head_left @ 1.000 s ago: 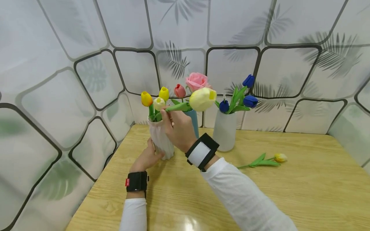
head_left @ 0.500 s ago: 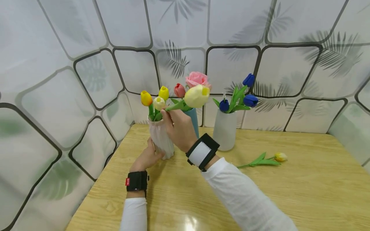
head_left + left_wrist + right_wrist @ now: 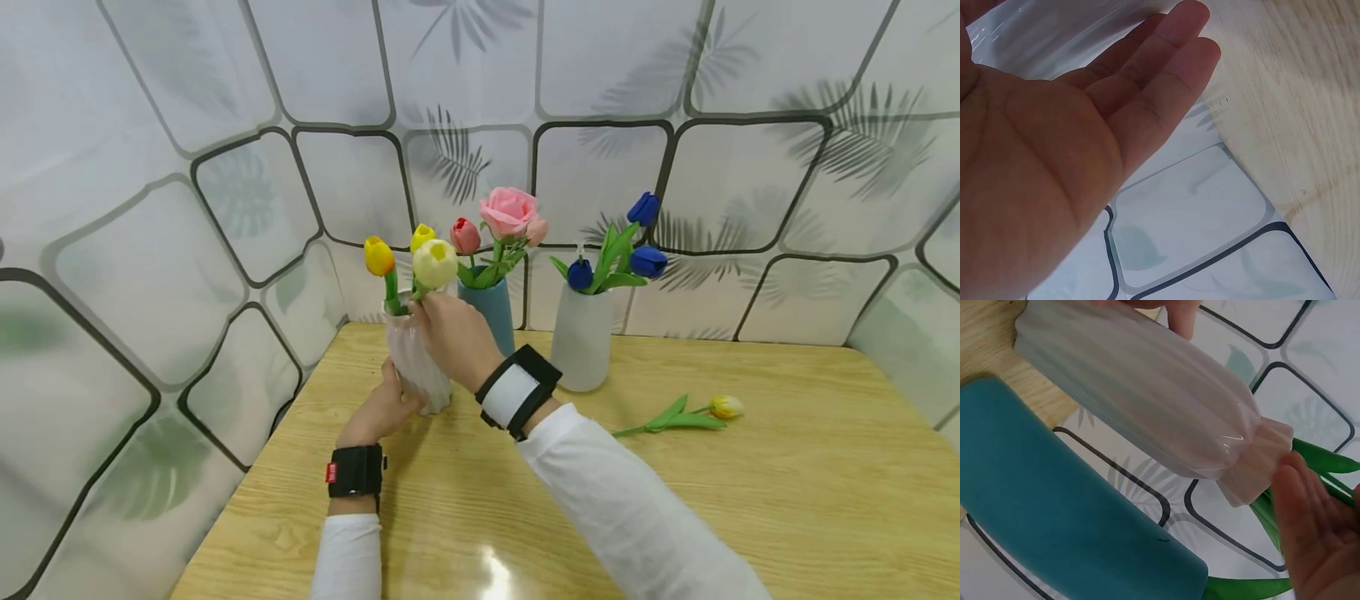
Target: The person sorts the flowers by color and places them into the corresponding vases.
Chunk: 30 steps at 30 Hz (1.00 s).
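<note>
In the head view, my left hand [image 3: 381, 407] holds the lower part of a fluted white vase [image 3: 420, 375]. My right hand [image 3: 459, 340] is at the vase's mouth, pinching a pale yellow tulip [image 3: 435, 265] just below its bloom. The stem's lower end is hidden by the hand and vase. An orange-yellow tulip [image 3: 379, 256] and a yellow tulip [image 3: 422, 237] stand in the same vase. The left wrist view shows the left hand's palm and fingers [image 3: 1169, 94] against the vase. In the right wrist view, the right fingers [image 3: 1294, 494] are beside the vase's rim, near green leaves.
Right of the white vase stands a blue vase [image 3: 491, 312] with a pink rose [image 3: 510, 210] and a red tulip [image 3: 465, 237]. A grey-white vase [image 3: 582, 342] holds blue tulips [image 3: 648, 262]. A yellow tulip [image 3: 724, 407] lies on the wooden table [image 3: 750, 500]. Patterned cloth surrounds the back.
The pale yellow tulip in my right hand has swung left from a sideways slant to nearly upright over the white vase, uncovering the rose and covering a smaller whitish tulip. The left hand stays put.
</note>
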Each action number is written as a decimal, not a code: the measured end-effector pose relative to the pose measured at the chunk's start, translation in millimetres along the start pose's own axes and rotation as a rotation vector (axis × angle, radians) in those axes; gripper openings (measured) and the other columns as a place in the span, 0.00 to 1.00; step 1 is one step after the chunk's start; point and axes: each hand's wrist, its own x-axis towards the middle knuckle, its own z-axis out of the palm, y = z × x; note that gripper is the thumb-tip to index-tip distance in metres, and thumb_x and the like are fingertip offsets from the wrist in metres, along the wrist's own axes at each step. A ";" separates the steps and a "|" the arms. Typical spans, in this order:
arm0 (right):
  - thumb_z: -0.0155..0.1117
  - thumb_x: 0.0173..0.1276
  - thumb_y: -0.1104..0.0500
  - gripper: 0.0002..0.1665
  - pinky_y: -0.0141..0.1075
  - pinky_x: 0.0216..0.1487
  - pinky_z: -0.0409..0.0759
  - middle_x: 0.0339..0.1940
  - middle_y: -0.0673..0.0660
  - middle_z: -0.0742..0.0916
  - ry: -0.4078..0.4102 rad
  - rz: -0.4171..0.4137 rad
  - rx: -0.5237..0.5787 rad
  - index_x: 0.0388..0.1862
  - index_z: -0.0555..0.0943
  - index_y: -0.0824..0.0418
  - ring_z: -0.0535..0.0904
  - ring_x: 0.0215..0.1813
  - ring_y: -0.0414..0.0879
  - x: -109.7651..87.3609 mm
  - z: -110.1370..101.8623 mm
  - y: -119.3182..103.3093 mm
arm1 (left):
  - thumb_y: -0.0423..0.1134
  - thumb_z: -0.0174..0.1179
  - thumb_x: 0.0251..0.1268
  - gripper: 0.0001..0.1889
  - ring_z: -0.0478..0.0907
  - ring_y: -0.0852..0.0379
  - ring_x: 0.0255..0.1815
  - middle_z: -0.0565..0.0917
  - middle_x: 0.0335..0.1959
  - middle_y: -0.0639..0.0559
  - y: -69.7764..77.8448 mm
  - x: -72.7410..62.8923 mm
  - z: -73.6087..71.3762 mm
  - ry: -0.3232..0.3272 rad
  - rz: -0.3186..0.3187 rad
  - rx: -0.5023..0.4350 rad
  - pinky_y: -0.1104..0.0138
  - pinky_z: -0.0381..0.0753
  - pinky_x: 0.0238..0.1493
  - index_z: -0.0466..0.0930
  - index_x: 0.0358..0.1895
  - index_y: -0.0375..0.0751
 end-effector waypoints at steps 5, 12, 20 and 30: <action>0.46 0.82 0.56 0.18 0.31 0.22 0.72 0.18 0.52 0.72 -0.213 0.151 -0.006 0.35 0.79 0.63 0.75 0.21 0.44 15.7 1.1 3.6 | 0.43 0.53 0.74 0.49 0.67 0.29 0.68 0.61 0.68 0.16 1.4 0.0 1.6 0.004 -0.006 0.011 0.44 0.67 0.66 0.22 0.75 0.26; 0.44 0.81 0.51 0.22 0.34 0.20 0.70 0.16 0.51 0.74 -0.365 0.261 -0.149 0.32 0.80 0.60 0.75 0.21 0.45 22.7 6.7 3.3 | 0.42 0.53 0.73 0.48 0.66 0.31 0.69 0.61 0.69 0.19 2.4 0.9 4.0 -0.003 0.005 -0.001 0.44 0.66 0.67 0.23 0.75 0.31; 0.48 0.79 0.52 0.17 0.32 0.14 0.65 0.13 0.49 0.71 -0.183 0.193 -0.049 0.36 0.78 0.61 0.70 0.13 0.43 -1.2 18.1 11.2 | 0.42 0.54 0.74 0.48 0.67 0.30 0.68 0.63 0.68 0.18 5.7 1.2 2.9 0.000 0.020 0.030 0.45 0.66 0.67 0.23 0.75 0.28; 0.54 0.75 0.58 0.29 0.29 0.12 0.55 0.10 0.47 0.67 -0.109 0.045 0.041 0.73 0.65 0.57 0.60 0.09 0.39 -17.2 30.7 23.9 | 0.41 0.55 0.74 0.48 0.74 0.32 0.62 0.70 0.62 0.18 2.6 -1.9 1.8 0.022 0.038 0.039 0.46 0.71 0.63 0.24 0.74 0.23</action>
